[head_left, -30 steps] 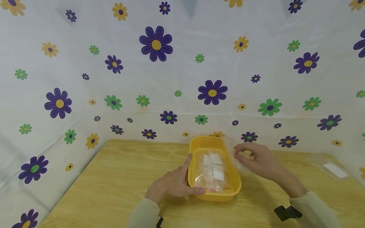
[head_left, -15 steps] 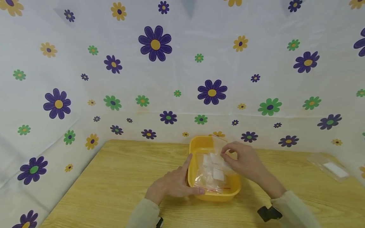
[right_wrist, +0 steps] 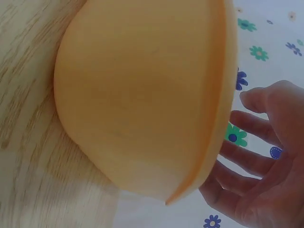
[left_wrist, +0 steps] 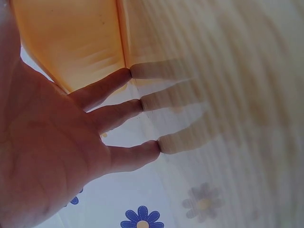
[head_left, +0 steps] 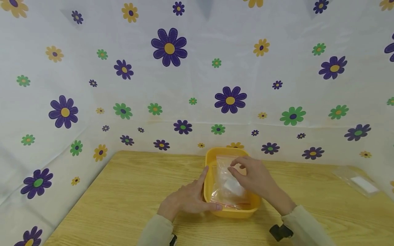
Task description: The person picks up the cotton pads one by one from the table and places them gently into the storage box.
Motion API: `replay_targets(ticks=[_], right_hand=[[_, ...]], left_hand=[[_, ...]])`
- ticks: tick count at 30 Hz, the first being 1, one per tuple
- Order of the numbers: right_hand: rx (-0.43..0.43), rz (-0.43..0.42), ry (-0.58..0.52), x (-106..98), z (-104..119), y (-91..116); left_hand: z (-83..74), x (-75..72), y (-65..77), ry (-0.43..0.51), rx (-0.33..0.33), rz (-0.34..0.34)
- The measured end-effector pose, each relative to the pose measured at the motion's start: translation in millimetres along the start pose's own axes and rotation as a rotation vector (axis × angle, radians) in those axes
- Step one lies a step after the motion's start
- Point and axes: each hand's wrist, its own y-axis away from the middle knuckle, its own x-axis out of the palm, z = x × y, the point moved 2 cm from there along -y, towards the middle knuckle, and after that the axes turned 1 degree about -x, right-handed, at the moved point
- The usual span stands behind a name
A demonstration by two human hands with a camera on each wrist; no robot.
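In the head view, a yellow plastic bin point(head_left: 235, 213) stands on the wooden table. Clear zip bags with white contents lie in it; the topmost zip bag point(head_left: 224, 169) spreads over the others. My left hand point(head_left: 187, 198) rests at the bin's left front corner, its thumb along the near rim and its index finger against the left side. In the left wrist view its other fingers point(left_wrist: 126, 110) are straight, their tips on the table. Above the bin's right side hovers my right hand point(head_left: 252, 176), fingers loosely bent, thumb and index fingertip slightly apart beside the top bag.
Another clear bag with a white rectangle point(head_left: 364, 184) lies at the table's right. A white curtain with printed flowers point(head_left: 184, 85) rises behind the table and along its left side. Wooden tabletop point(head_left: 129, 191) extends to the left of the bin.
My right hand has moved left over the bin, bringing a clear bag that it pinched; the bag now lies on the others and the fingertips have parted. My left hand stays put.
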Motion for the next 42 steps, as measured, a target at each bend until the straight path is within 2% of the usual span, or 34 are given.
replay_targets(ticks=[4, 8, 15, 20, 25, 28, 37, 42], right_hand=[[0.031, 0.039, -0.004, -1, -3, 2], [0.044, 0.044, 0.019, -4, -8, 6], [-0.065, 0.006, 0.095, -10, -23, 13], [-0.114, 0.005, 0.204, -15, -37, 17], [-0.059, 0.084, 0.329, -23, -49, 22], [-0.025, 0.110, 0.354, -29, -55, 25], [0.066, 0.143, 0.374, -46, -74, 39], [0.080, 0.130, 0.427, -53, -85, 48]], left_hand=[[-0.4, -0.2, 0.3, 0.009, 0.002, 0.002], [-0.2, -0.2, 0.4, 0.021, 0.000, 0.006], [-0.3, 0.0, -0.4, 0.017, 0.010, 0.001], [-0.7, -0.2, -0.6, 0.031, 0.013, 0.005], [-0.8, -0.4, -0.5, 0.045, 0.010, 0.009], [-1.0, -0.6, -0.2, 0.044, 0.013, 0.007], [-0.5, -0.2, -1.0, 0.062, 0.015, 0.008], [0.7, 0.6, -1.3, 0.066, 0.018, 0.003]])
